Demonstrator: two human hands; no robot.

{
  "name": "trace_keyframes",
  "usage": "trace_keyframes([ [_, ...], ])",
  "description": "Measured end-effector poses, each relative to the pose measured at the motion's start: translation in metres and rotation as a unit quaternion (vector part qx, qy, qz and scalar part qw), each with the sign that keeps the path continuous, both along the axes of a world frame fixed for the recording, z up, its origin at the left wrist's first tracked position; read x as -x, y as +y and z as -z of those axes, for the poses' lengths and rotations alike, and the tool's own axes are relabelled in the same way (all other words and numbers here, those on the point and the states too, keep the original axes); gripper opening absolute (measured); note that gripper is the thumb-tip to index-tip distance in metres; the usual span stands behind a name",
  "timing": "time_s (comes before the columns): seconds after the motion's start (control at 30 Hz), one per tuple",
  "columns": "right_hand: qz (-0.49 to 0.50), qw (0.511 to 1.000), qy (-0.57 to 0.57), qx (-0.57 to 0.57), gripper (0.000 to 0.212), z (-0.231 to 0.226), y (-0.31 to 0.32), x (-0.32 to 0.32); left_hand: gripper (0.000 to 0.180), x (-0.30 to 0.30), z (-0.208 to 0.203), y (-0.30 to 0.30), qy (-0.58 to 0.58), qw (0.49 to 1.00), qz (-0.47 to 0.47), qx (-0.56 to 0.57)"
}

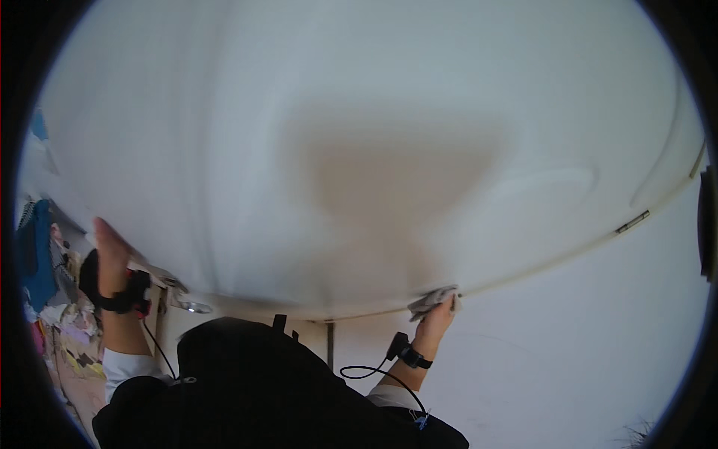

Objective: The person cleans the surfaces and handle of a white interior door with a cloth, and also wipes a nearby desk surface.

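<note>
A large white door (419, 90) fills the upper view, close in front of me, with a blurred brownish reflection in its glossy face. My right hand (439, 320) is closed around a folded grey cloth (431, 301), at the lower edge of the door as seen here. At the door's left edge is my left hand (112, 254), touching or very near it; its fingers cannot be made out. A metal door handle (193, 307) sits just right of that hand. Both wrists wear black straps with small devices and cables.
A metal hinge (633, 222) lies on the door's right edge. Beyond the left edge is a pile of mixed coloured items (71, 307), with a blue piece (36, 251) among them. A white wall (553, 359) stretches along the lower right. A dark object (707, 224) stands at the far right.
</note>
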State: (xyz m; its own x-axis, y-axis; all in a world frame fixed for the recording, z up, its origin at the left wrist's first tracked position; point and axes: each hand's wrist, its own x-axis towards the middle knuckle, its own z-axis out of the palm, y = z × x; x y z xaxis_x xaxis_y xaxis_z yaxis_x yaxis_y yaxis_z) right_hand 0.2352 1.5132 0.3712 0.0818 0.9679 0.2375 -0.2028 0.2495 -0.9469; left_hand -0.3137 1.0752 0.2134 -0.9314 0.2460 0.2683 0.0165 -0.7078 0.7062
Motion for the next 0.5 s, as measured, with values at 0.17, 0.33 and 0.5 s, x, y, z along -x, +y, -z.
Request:
trace_keyframes([
  [0.17, 0.066, 0.992, 0.098, 0.047, 0.042, -0.016, -0.05, 0.049, 0.077, -0.094, -0.107, 0.043, 0.24, 0.949, 0.066, 0.192],
  [0.33, 0.106, 0.981, 0.162, 0.005, 0.046, -0.026, -0.166, 0.168, 0.068, -0.102, -0.164, 0.031, 0.238, 0.946, 0.09, 0.2],
  [0.5, 0.132, 0.975, 0.039, -0.176, 0.032, -0.056, -0.257, 0.25, 0.05, -0.084, -0.159, 0.024, 0.295, 0.928, 0.088, 0.209],
])
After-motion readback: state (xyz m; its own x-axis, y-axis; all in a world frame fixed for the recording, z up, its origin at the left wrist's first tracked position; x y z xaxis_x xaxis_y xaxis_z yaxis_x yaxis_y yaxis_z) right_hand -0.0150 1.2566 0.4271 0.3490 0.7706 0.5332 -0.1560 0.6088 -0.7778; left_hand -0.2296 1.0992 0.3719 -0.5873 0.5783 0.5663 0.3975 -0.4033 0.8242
